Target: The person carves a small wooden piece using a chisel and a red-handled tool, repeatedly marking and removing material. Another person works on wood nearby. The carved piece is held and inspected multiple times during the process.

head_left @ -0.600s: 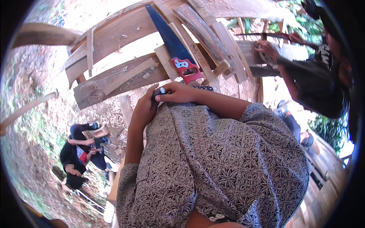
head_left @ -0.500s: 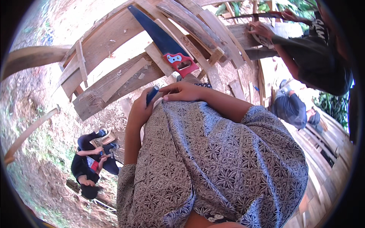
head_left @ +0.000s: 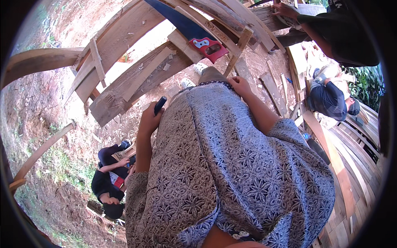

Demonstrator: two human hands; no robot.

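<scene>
Left hand (head_left: 149, 120): fingers curled closed around a short dark cylinder (head_left: 160, 106), its far end poking up past the fist. Right hand (head_left: 240, 86): fingers bent against the dotted band (head_left: 225, 84) at the lower edge of the patterned shirt (head_left: 244, 157); cannot tell whether cloth is pinched or only touched. Hands well apart.

Handling, my judgement: wrap the cylinder fully, thumb over it, since a smooth round thing could roll out of a slack fist. Best carried clear of the shirt's loose folds, with the right hand free to steady it.

Beyond the feet, a handsaw (head_left: 184, 25) lies across the boards, red grip toward the wearer, blade pointing away; probably wise to approach it from the grip side. Rough plank (head_left: 107, 105) to its left, chips scattered on top.

Farther off: seated co-worker (head_left: 111, 177) at left, another crouched (head_left: 326, 99) at right, a dark sleeve (head_left: 343, 41) upper right.
</scene>
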